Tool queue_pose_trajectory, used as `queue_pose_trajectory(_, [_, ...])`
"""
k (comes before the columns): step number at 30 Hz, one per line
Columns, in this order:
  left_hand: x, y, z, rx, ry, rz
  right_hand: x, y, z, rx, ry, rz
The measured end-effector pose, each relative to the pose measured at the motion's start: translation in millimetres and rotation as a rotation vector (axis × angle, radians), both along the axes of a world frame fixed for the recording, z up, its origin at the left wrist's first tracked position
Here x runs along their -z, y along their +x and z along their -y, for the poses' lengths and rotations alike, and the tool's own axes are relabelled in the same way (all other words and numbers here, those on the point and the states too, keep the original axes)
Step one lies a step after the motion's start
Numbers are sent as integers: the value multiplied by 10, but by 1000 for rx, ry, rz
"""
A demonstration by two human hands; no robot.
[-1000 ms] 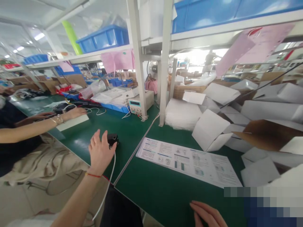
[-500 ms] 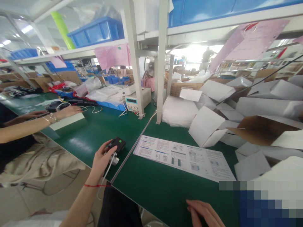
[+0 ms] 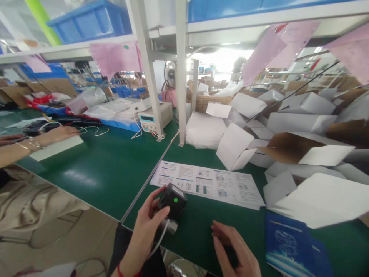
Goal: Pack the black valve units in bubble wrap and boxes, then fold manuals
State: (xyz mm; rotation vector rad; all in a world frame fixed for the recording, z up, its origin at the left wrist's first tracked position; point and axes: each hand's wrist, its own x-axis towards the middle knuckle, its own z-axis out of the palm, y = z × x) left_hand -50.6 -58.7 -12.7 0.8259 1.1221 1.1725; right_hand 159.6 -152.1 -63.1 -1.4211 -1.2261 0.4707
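Note:
My left hand (image 3: 145,227) grips a small black box-shaped device (image 3: 172,201) with a green light on top and a white cable (image 3: 157,244) hanging from a metal plug below it. It holds the device just above the green table (image 3: 95,169), near the front edge. My right hand (image 3: 235,250) rests on the table to the right of the device, fingers curled over something dark that I cannot make out. A printed instruction sheet (image 3: 207,184) lies flat just beyond both hands.
White folded cartons (image 3: 236,148) pile up at the right, with a blue booklet (image 3: 294,246) near the front. A co-worker's arms (image 3: 37,140) reach in from the left. A small power supply (image 3: 154,117) stands by the white shelf posts (image 3: 180,73).
My left hand picked the black device off the left table and carried it right and toward me. My right hand came further into view. The camera turned right.

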Motion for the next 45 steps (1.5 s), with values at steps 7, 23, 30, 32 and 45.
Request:
queue_pose_trajectory(7, [126, 659, 183, 276, 140, 145, -143, 20, -38, -125, -167, -241])
queue_pose_trajectory(23, [158, 292, 231, 659, 243, 22, -280, 9, 34, -282, -185, -449])
queue_pose_trajectory(30, [30, 304, 234, 645, 274, -35, -351, 34, 13, -278, -203, -398])
queue_pose_trajectory(32, [5, 315, 238, 641, 278, -33, -358, 34, 13, -278, -203, -394])
queue_pose_trajectory(45, [-55, 358, 252, 615, 301, -55, -330, 91, 8, -307, -191, -330])
